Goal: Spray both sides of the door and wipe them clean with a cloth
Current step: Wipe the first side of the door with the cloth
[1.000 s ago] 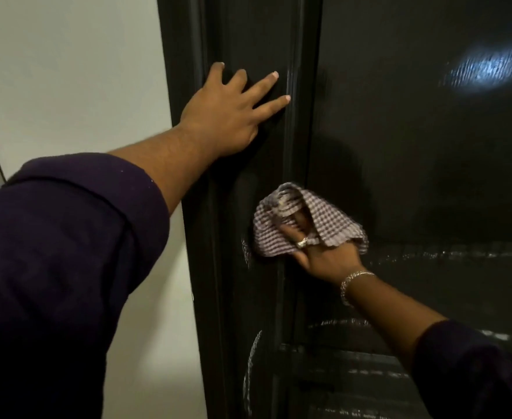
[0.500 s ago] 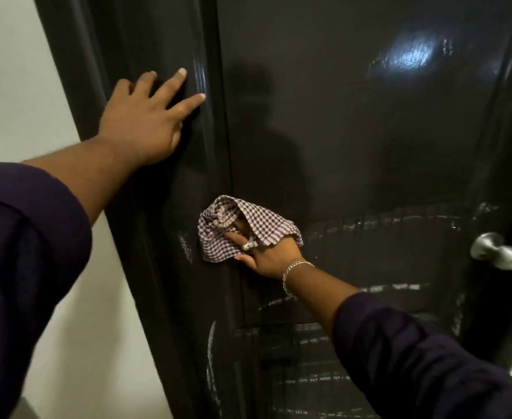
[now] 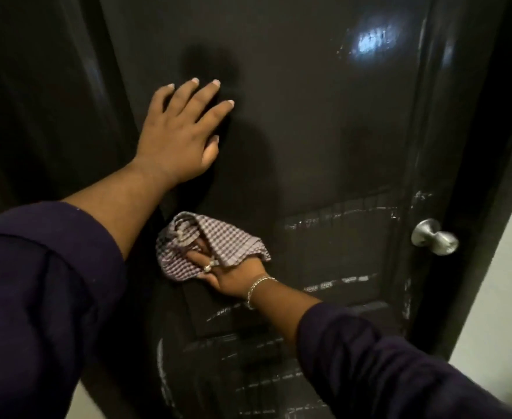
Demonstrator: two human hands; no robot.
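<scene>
The dark panelled door (image 3: 324,140) fills the view, and its round metal doorknob (image 3: 434,236) serves as the landmark. Well to the left of the doorknob and higher up, the left hand (image 3: 179,137) lies flat on the smooth upper panel, its fingers (image 3: 200,98) straight and spread apart; this looks like a bracing hold, meant to steady the door against the push of the wiping. Lower, to the left of the doorknob at about its height, the right hand (image 3: 233,275) presses a checked cloth (image 3: 206,246) against the door, with its fingers curled into the bunched fabric so that the cloth folds back over them, which likely keeps a thick pad between palm and surface. The cloth is thin woven cotton in a small pale and dark check, soft and crumpled, with a loose corner pointing toward the doorknob. A ring and a slim chain bracelet (image 3: 256,288) show on that hand and wrist. The door is glossy, painted near black, and throws back a bright patch of light above the doorknob. Below and beside the cloth, ribbed horizontal mouldings carry pale wet streaks, so by my reading the lower part is sprayed and not yet wiped.
</scene>
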